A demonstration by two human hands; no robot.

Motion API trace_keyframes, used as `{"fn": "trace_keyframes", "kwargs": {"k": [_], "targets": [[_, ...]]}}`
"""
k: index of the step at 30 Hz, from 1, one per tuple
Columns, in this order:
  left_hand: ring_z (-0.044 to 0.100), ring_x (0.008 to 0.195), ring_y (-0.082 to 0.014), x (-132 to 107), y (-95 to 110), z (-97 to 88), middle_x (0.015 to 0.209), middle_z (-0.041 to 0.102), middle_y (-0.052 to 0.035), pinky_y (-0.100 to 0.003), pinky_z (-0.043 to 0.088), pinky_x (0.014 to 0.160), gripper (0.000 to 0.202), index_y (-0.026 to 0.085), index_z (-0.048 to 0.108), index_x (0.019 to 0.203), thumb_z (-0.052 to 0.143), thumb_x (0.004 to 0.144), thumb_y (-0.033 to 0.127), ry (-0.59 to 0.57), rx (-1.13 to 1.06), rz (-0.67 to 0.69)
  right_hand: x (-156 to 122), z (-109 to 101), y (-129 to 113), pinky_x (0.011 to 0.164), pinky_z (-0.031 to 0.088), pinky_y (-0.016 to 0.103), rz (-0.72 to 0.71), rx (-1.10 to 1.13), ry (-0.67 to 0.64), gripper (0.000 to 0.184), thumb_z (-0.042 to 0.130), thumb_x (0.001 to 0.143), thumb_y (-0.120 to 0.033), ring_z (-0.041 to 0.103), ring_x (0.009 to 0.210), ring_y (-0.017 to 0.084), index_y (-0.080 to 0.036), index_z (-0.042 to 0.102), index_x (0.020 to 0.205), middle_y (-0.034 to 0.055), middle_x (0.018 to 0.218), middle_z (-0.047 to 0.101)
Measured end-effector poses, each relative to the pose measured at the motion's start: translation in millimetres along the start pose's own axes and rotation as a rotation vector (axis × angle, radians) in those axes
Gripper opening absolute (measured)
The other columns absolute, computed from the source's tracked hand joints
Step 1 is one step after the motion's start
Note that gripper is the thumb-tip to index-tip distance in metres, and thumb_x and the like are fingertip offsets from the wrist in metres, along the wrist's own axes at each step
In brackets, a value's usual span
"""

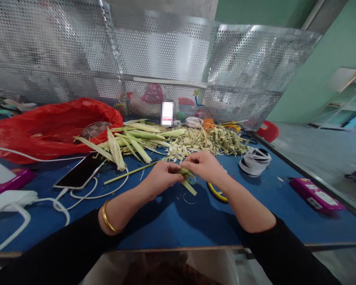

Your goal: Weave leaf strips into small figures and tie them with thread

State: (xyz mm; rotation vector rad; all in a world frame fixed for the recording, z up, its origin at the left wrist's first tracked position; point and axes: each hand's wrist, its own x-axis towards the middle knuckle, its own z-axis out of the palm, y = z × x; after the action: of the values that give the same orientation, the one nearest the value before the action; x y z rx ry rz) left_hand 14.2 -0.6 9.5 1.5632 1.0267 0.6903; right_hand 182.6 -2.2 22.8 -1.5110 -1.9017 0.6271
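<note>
My left hand [161, 177] and my right hand [204, 166] meet over the blue table [178, 221]. Both pinch a narrow green leaf strip [187, 180] between their fingers; its loose end sticks out below them. A gold bangle [108, 219] sits on my left wrist. Behind the hands lies a bundle of long pale green leaves [136, 140], and to its right a heap of cut leaf scraps [209, 140]. A single thin leaf stalk [130, 173] lies left of my left hand.
A red plastic bag [50, 128] lies at the back left. A phone [81, 171] with white cables [86, 194] rests left of centre. White tape rolls [255, 160] and a pink box [316, 194] sit right. A perforated metal screen [166, 51] walls the back.
</note>
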Motion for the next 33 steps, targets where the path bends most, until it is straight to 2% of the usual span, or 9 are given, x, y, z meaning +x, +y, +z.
{"fn": "trace_keyframes", "kwargs": {"k": [2,4,9,15,19,23,27,30,33], "targets": [[0.037,0.049,-0.0074,0,-2,0.5,0.055,0.053,0.0035,-0.021,0.028,0.047,0.016,0.013,0.07,0.072,0.062,0.062,0.023,-0.04,0.026,-0.002,1,3,3,0.044,0.025,0.021,0.017,0.06,-0.059,0.023,0.061,0.071,-0.039,0.038,0.046,0.008,-0.018,0.062,0.062,-0.0044,0.049,0.048],[0.036,0.049,-0.0074,0,-3,0.9,0.055,0.052,0.0039,-0.022,0.027,0.047,0.015,0.014,0.069,0.071,0.061,0.062,0.024,-0.083,0.039,0.0,2,7,5,0.044,0.027,0.02,0.021,0.109,-0.056,0.02,0.06,0.071,-0.035,0.039,0.047,0.008,-0.018,0.059,0.063,-0.0047,0.05,0.049],[0.033,0.049,-0.0068,-1,-5,2.0,0.052,0.046,0.005,-0.022,0.024,0.047,0.017,0.013,0.067,0.067,0.065,0.064,0.029,-0.247,0.087,-0.018,2,10,4,0.046,0.031,0.021,0.032,0.064,0.133,0.017,0.053,0.077,-0.028,0.045,0.044,0.008,-0.019,0.05,0.062,-0.0039,0.051,0.054],[0.035,0.05,-0.0072,-3,-2,-3.8,0.056,0.048,0.0042,-0.021,0.026,0.047,0.021,0.014,0.065,0.069,0.066,0.067,0.035,-0.325,0.05,0.005,0,16,2,0.047,0.042,0.022,0.026,0.294,0.23,0.016,0.047,0.083,-0.029,0.054,0.04,0.01,-0.021,0.046,0.069,-0.0045,0.054,0.059],[0.04,0.048,-0.0083,-4,2,-5.1,0.056,0.052,0.0024,-0.022,0.032,0.049,0.028,0.015,0.062,0.064,0.067,0.067,0.042,-0.295,-0.058,-0.041,2,20,2,0.047,0.043,0.023,0.018,0.344,0.214,0.015,0.049,0.083,-0.029,0.056,0.042,0.01,-0.021,0.046,0.071,-0.0035,0.058,0.063],[0.04,0.043,-0.0078,-3,-1,-1.4,0.052,0.052,0.0022,-0.023,0.03,0.046,0.036,0.016,0.061,0.06,0.069,0.065,0.05,-0.192,-0.091,-0.125,1,22,0,0.049,0.044,0.023,-0.036,0.392,0.199,0.013,0.048,0.084,-0.03,0.058,0.048,0.01,-0.021,0.047,0.075,-0.0023,0.065,0.067],[0.037,0.042,-0.007,-4,-3,3.7,0.049,0.05,0.0031,-0.022,0.026,0.045,0.034,0.014,0.065,0.061,0.072,0.062,0.047,-0.182,-0.066,-0.134,0,26,0,0.054,0.045,0.023,-0.062,0.479,0.222,0.014,0.049,0.084,-0.03,0.059,0.053,0.011,-0.021,0.048,0.073,-0.0026,0.06,0.064],[0.037,0.043,-0.0072,-7,-1,6.3,0.048,0.049,0.0031,-0.022,0.026,0.046,0.03,0.014,0.069,0.062,0.07,0.065,0.044,-0.203,-0.045,-0.125,2,29,4,0.056,0.045,0.024,0.01,0.535,0.262,0.015,0.052,0.082,-0.031,0.057,0.053,0.011,-0.02,0.05,0.072,-0.0026,0.058,0.063],[0.039,0.045,-0.0077,-9,2,6.4,0.05,0.051,0.002,-0.022,0.027,0.046,0.028,0.014,0.074,0.074,0.067,0.067,0.041,-0.203,-0.074,-0.16,5,29,6,0.059,0.046,0.025,0.053,0.599,0.282,0.016,0.053,0.08,-0.032,0.057,0.054,0.011,-0.019,0.052,0.071,-0.0022,0.057,0.063]]}}
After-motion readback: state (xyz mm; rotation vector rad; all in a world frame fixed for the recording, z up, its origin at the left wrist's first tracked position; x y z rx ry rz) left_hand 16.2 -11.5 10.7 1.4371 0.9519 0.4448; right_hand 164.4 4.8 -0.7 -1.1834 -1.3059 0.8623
